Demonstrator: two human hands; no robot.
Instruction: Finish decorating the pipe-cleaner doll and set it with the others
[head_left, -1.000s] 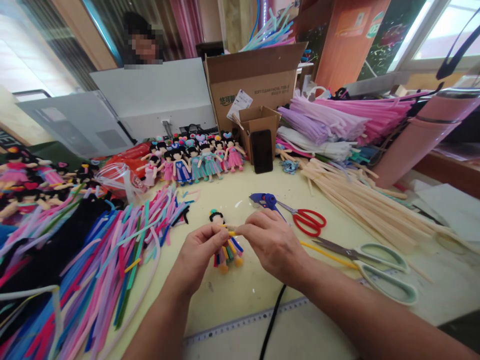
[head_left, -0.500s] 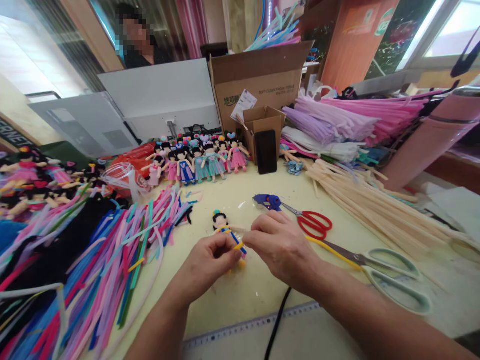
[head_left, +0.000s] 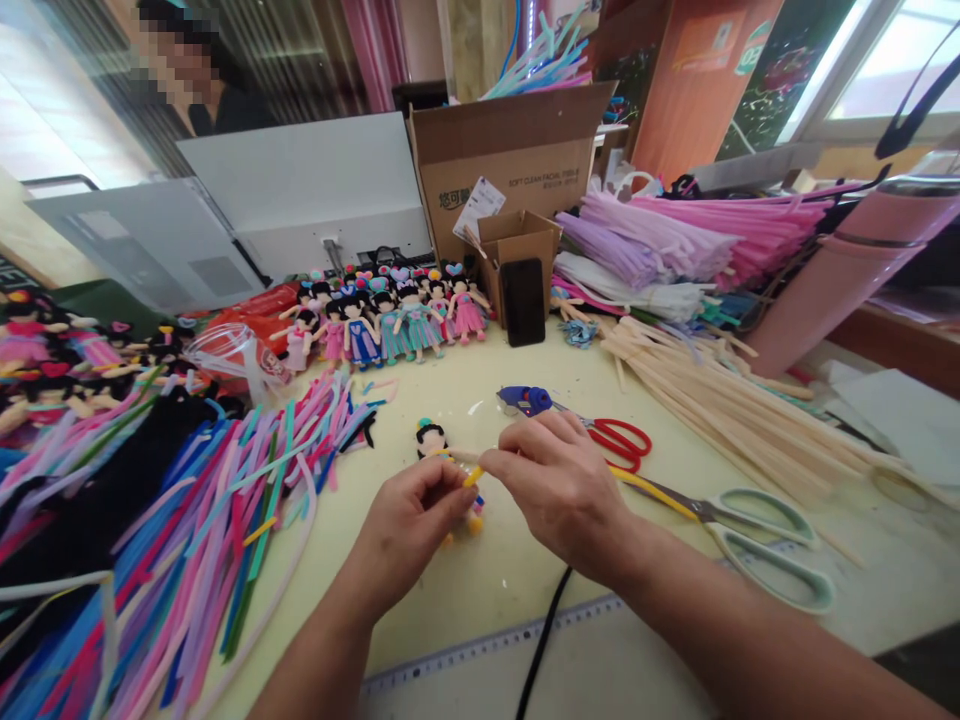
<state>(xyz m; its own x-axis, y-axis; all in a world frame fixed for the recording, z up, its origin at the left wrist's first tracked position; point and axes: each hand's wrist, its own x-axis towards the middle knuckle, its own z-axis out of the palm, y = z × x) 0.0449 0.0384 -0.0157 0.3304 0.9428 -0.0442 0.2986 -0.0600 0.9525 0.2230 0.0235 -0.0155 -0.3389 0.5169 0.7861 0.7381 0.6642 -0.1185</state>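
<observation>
Between my hands runs a yellow pipe cleaner [head_left: 474, 477]. My left hand [head_left: 412, 520] pinches one part of it between thumb and fingers. Close by on the right, my right hand [head_left: 559, 490] is closed on the same strip, and a yellow length trails out behind it toward the scissors. Beneath and just beyond my fingers lies a small pipe-cleaner doll [head_left: 433, 440] with black hair and a green topknot; its body is mostly covered by my left hand. A blue glue gun [head_left: 529, 400] rests beyond my right hand.
Red-handled scissors [head_left: 619, 440] and green-handled scissors [head_left: 772, 550] lie at right, near beige pipe cleaners [head_left: 720, 420]. Coloured pipe cleaners [head_left: 247, 490] spread at left. Finished dolls [head_left: 397, 320], a black phone [head_left: 523, 302] and a cardboard box [head_left: 510, 160] stand behind. A ruler [head_left: 480, 648] lies in front.
The view has shifted slightly. My hands stay close together on the yellow pipe cleaner, now covering more of the doll's body. The person behind has moved to the left.
</observation>
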